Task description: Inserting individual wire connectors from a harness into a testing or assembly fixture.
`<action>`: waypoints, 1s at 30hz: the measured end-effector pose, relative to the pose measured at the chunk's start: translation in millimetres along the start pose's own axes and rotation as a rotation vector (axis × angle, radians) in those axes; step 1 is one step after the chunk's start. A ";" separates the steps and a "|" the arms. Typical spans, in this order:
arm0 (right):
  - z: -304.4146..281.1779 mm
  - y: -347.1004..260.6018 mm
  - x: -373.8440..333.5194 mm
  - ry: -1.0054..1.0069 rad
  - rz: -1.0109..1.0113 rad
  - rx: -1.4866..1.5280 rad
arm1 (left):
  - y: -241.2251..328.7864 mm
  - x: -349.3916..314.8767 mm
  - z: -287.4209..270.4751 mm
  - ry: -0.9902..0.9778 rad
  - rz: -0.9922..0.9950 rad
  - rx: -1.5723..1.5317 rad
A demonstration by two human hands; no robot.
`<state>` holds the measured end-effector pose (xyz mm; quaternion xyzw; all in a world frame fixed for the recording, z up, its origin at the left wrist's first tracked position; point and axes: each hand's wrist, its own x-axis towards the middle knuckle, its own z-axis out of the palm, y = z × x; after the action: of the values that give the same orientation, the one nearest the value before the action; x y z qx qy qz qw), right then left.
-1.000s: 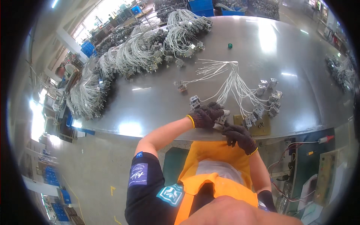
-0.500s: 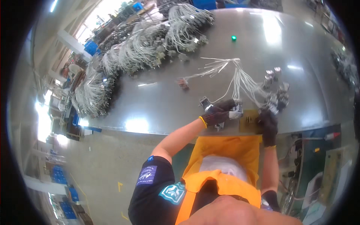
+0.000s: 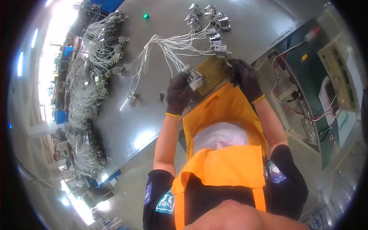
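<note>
Both my hands wear dark gloves with yellow cuffs. My left hand is closed round a silver metal-cased part at the left of a tan board. My right hand is at the board's right end with its fingers curled in. Whatever may be between those fingertips is hidden. Small brass-coloured pieces sit on the board, close to the right fingertips. A bundle of white wires fans across the metal table from a gathered end toward several similar metal-cased parts beyond the board.
A long heap of white-wired metal parts lines the table's left side. Single metal parts lie left of my left hand. A green light shows at the far side. A green bench with cables stands at the right.
The whole view has turned, so the table and heap appear rotated. My right hand has drawn away from the cluster of metal parts to the board's right end. My left hand still grips its part.
</note>
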<state>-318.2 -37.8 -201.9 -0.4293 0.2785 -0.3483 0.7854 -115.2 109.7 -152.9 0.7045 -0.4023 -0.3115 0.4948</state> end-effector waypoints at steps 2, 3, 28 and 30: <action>2.5 6.7 -15.6 -0.008 0.051 0.050 | 7.0 -3.0 11.0 -0.012 0.057 0.091; 9.4 9.0 -23.1 0.005 0.082 0.050 | 13.2 -6.4 16.2 -0.015 0.115 0.179; 64.5 28.7 -68.4 -0.033 -0.019 -0.287 | 19.6 -9.7 16.4 0.093 0.246 0.499; 60.0 35.3 -63.0 -0.044 -0.003 -0.352 | 16.3 -9.5 19.4 0.164 0.296 0.635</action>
<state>-301.2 54.3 -195.3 -0.5681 0.3172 -0.2858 0.7036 -140.2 106.3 -143.2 0.7799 -0.5355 -0.0384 0.3217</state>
